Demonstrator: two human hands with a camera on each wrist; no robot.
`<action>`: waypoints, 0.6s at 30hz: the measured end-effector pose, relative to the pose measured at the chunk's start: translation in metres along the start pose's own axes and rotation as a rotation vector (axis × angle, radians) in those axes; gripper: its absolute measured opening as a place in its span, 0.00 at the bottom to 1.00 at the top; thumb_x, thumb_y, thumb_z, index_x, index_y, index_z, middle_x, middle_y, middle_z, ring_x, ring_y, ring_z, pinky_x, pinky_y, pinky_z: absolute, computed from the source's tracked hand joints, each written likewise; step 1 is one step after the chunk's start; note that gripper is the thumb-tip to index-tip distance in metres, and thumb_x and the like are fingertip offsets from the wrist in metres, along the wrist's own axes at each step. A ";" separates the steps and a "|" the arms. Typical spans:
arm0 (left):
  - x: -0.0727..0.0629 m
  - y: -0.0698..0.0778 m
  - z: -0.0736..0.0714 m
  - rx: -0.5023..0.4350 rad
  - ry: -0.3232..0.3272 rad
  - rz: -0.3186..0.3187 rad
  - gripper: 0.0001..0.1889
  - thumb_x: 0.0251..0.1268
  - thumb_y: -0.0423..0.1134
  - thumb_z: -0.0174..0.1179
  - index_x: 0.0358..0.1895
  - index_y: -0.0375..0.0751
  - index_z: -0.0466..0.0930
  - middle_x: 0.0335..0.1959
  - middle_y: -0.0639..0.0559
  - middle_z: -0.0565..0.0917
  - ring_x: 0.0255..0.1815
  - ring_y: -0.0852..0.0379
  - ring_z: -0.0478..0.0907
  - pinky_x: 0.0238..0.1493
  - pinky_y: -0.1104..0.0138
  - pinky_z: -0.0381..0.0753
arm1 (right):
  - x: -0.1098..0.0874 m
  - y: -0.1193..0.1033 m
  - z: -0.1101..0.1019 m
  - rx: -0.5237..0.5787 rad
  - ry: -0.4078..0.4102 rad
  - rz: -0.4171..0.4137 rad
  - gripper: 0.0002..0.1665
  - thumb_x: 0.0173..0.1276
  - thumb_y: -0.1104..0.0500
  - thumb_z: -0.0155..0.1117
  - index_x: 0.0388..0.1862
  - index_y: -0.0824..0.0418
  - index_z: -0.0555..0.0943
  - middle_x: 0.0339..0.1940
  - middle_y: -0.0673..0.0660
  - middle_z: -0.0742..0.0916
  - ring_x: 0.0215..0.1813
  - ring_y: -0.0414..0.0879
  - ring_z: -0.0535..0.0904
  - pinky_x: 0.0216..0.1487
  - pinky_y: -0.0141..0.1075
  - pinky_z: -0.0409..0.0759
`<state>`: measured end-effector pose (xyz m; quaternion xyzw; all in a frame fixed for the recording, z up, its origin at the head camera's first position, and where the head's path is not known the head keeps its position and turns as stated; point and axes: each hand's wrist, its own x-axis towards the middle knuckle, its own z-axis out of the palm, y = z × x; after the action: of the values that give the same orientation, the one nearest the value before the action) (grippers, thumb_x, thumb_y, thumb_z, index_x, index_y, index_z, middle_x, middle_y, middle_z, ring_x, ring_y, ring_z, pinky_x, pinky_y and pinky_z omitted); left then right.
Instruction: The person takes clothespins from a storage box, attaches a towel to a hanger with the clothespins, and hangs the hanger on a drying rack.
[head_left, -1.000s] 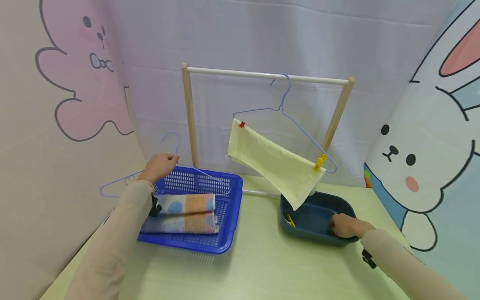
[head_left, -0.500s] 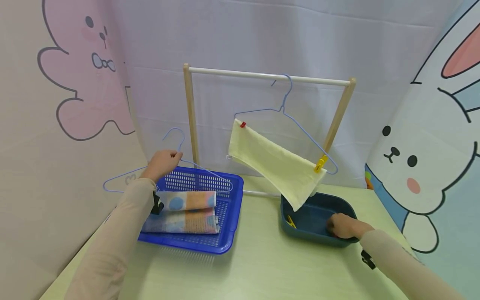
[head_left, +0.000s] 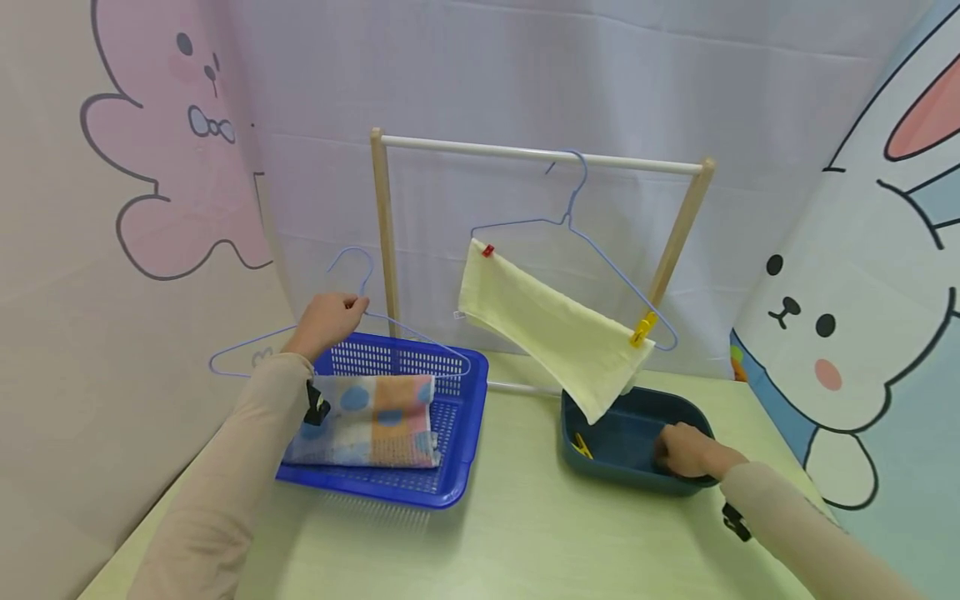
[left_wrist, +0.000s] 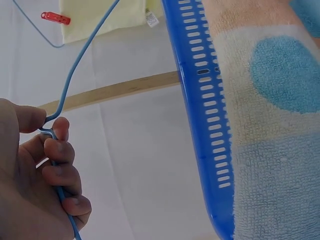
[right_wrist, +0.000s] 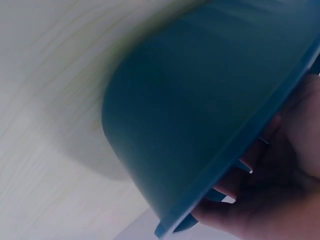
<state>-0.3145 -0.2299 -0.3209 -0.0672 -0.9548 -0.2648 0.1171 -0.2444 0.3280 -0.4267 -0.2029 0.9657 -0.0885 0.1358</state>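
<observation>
My left hand [head_left: 326, 322] pinches a blue wire hanger [left_wrist: 80, 56] below its hook, above the blue basket [head_left: 459, 467]. A patterned towel [head_left: 390, 433] with blue dots has its top edge level with the hanger's lower bar; its lower part lies in the basket. How it joins the bar is unclear. My right hand [head_left: 686, 452] reaches into the dark teal bin [head_left: 626, 477], beside its right wall. Its fingers [right_wrist: 230, 182] are bent inside the rim, and what they hold is hidden. A yellow clip [head_left: 582, 446] lies at the bin's left.
Behind stands a rack with a white rail [head_left: 480, 148] and wooden posts [head_left: 681, 233]. From it hangs another hanger [head_left: 611, 267] with a pale yellow towel [head_left: 551, 321], held by a red clip [head_left: 488, 250] and a yellow clothespin [head_left: 642, 329]. The towel's lower corner overhangs the bin.
My left hand has raised the hanger a little and to the right. The patterned towel's top edge has risen with it, and its fold has spread. The right hand stays in the bin.
</observation>
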 end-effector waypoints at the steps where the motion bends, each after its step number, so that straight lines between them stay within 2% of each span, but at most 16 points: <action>1: 0.000 0.001 -0.001 -0.003 0.002 0.002 0.22 0.74 0.47 0.42 0.18 0.42 0.61 0.14 0.52 0.61 0.17 0.55 0.57 0.24 0.63 0.58 | 0.000 0.000 0.000 0.002 0.020 -0.006 0.11 0.61 0.68 0.62 0.21 0.58 0.79 0.15 0.47 0.77 0.19 0.40 0.72 0.25 0.36 0.73; 8: -0.001 0.007 -0.004 -0.026 0.008 -0.002 0.23 0.74 0.48 0.43 0.18 0.42 0.61 0.14 0.52 0.62 0.17 0.55 0.58 0.24 0.63 0.59 | 0.000 0.002 -0.002 0.022 0.126 -0.066 0.07 0.56 0.71 0.66 0.24 0.61 0.82 0.19 0.47 0.80 0.21 0.39 0.75 0.27 0.37 0.77; 14: -0.001 0.010 -0.009 -0.049 0.016 0.001 0.23 0.74 0.49 0.43 0.18 0.42 0.61 0.14 0.52 0.62 0.17 0.55 0.57 0.22 0.63 0.59 | 0.000 0.000 -0.003 0.025 0.138 -0.056 0.07 0.53 0.72 0.64 0.25 0.61 0.80 0.20 0.47 0.79 0.22 0.38 0.74 0.26 0.35 0.75; 18: 0.000 0.013 -0.012 -0.063 0.011 -0.012 0.24 0.74 0.51 0.42 0.19 0.42 0.62 0.14 0.52 0.62 0.17 0.55 0.58 0.23 0.64 0.59 | 0.000 -0.002 -0.005 0.030 0.135 -0.048 0.07 0.55 0.72 0.64 0.31 0.64 0.78 0.23 0.49 0.78 0.23 0.40 0.73 0.27 0.36 0.75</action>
<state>-0.3097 -0.2250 -0.3041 -0.0637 -0.9457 -0.2959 0.1185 -0.2452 0.3270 -0.4219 -0.2175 0.9660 -0.1199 0.0712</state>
